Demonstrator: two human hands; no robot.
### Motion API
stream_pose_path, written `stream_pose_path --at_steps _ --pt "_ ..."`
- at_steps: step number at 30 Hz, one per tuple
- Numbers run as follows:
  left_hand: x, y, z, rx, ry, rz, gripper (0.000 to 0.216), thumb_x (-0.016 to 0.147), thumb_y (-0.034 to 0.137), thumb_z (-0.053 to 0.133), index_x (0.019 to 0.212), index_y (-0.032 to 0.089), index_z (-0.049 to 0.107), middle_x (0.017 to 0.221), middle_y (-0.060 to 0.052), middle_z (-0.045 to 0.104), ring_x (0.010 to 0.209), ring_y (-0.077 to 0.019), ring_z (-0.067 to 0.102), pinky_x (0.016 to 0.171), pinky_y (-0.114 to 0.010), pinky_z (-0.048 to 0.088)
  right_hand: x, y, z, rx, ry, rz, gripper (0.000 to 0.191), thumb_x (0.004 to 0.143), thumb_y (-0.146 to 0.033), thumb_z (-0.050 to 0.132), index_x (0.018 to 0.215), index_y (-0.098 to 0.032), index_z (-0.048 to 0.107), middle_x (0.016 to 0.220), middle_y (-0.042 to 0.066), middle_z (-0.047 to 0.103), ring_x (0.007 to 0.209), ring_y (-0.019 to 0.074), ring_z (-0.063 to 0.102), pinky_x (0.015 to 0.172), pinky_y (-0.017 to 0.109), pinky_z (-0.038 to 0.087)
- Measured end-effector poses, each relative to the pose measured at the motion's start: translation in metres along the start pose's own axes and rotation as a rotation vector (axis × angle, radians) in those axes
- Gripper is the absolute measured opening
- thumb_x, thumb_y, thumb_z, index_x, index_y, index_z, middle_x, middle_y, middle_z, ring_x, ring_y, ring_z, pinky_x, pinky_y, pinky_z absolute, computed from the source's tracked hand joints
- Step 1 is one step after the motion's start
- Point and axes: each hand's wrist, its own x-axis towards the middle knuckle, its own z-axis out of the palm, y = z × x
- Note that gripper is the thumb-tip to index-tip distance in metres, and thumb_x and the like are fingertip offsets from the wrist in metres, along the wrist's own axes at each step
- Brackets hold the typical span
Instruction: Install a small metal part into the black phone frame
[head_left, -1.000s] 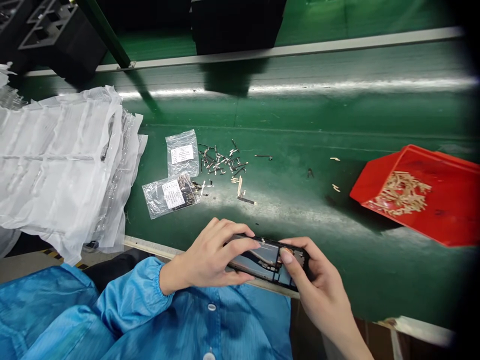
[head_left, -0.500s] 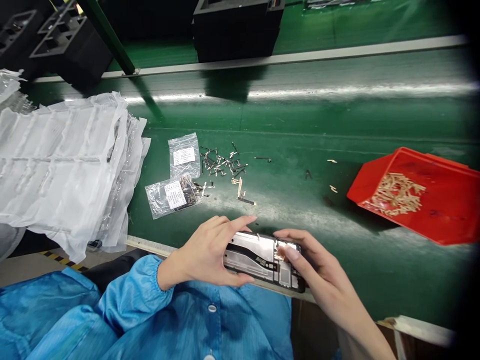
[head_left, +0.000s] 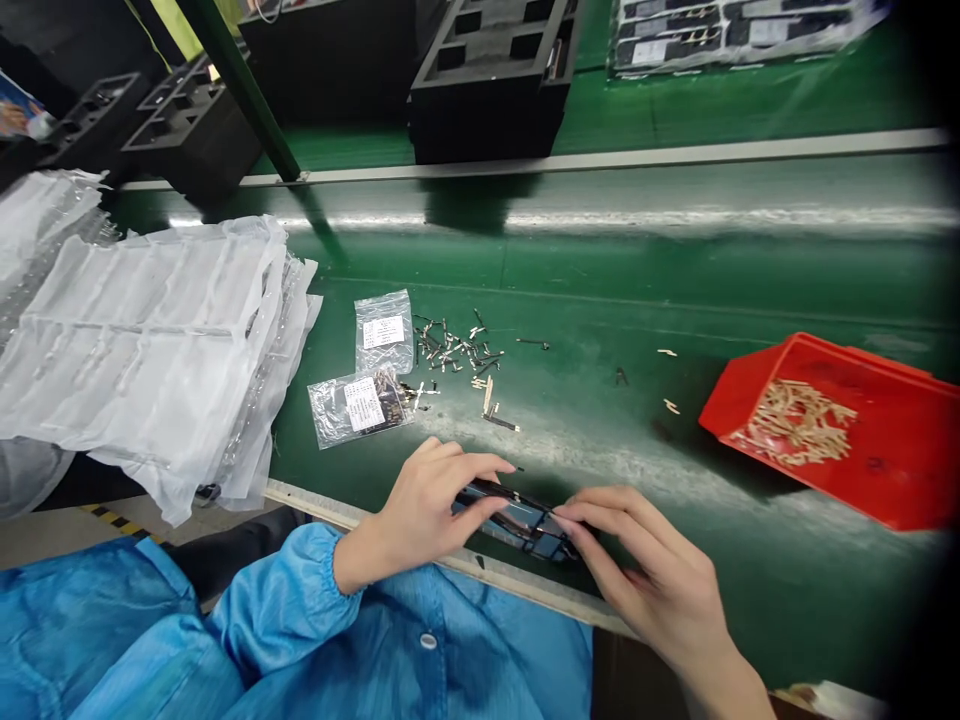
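Note:
An opened smartphone [head_left: 517,522] is held at the bench's front edge, tilted, with its dark inner side partly showing. My left hand [head_left: 431,510] grips its left end between thumb and fingers. At the right end, my right hand [head_left: 637,560] has thumb and fingertips pinched together over the phone's inside; whatever lies between them is too small to make out. Beyond the phone lie a pile of small flex cables [head_left: 457,348] and several small pieces [head_left: 495,415]. Left of these are two labelled plastic bags [head_left: 384,358] [head_left: 330,412].
A red bin [head_left: 892,440] with many small gold-coloured parts stands at right. Stacked white plastic trays [head_left: 150,330] cover the left side. Black foam trays [head_left: 487,105] and a tray of dark parts [head_left: 742,30] sit behind the rail [head_left: 675,153]. A green post [head_left: 247,100] rises at left.
The phone has tipped, so its bright metal inside now looks dark and bluish. My right hand has gone from holding its right end to a pinch above it. The camera view has tilted up.

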Motion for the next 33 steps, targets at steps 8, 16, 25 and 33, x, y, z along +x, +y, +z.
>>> stream_pose_path --at_steps 8,16,25,33 --pt "-0.01 -0.007 0.016 -0.061 0.23 -0.011 0.012 0.101 0.026 0.077 0.098 0.024 0.065 0.091 0.003 0.086 0.079 -0.0193 0.064 0.081 -0.041 0.048 -0.006 -0.008 0.004 0.027 0.006 0.021 0.023 0.101 -0.005 0.067 0.113 -0.025 0.067 0.102 0.007 0.068 0.086 0.0207 0.069 0.074 0.034 0.059" --pt "-0.015 -0.014 0.021 0.007 0.249 0.09 0.022 0.098 0.009 0.06 0.086 0.026 0.067 0.094 0.009 0.087 0.082 -0.0207 0.056 0.081 -0.042 0.045 -0.003 -0.015 -0.006 0.069 -0.072 0.074 0.019 0.102 -0.01 0.067 0.109 -0.027 0.071 0.1 0.006 0.069 0.083 0.0201 0.07 0.07 0.031 0.058" --pt "-0.016 -0.015 0.025 -0.005 0.337 0.186 0.026 0.093 0.001 0.065 0.082 0.024 0.062 0.097 0.01 0.087 0.081 -0.0181 0.055 0.082 -0.039 0.039 -0.009 -0.018 0.008 0.069 0.002 0.121 0.017 0.101 -0.008 0.07 0.111 -0.022 0.07 0.103 0.007 0.067 0.09 0.0207 0.068 0.074 0.033 0.056" --pt "-0.016 -0.011 0.026 0.006 0.281 0.091 0.024 0.095 0.002 0.063 0.091 0.025 0.067 0.101 0.009 0.087 0.082 -0.0171 0.059 0.083 -0.038 0.045 -0.002 -0.022 0.03 -0.298 0.09 -0.123 0.028 0.097 -0.002 0.078 0.118 -0.019 0.073 0.111 0.009 0.071 0.1 0.0246 0.063 0.091 0.041 0.05"
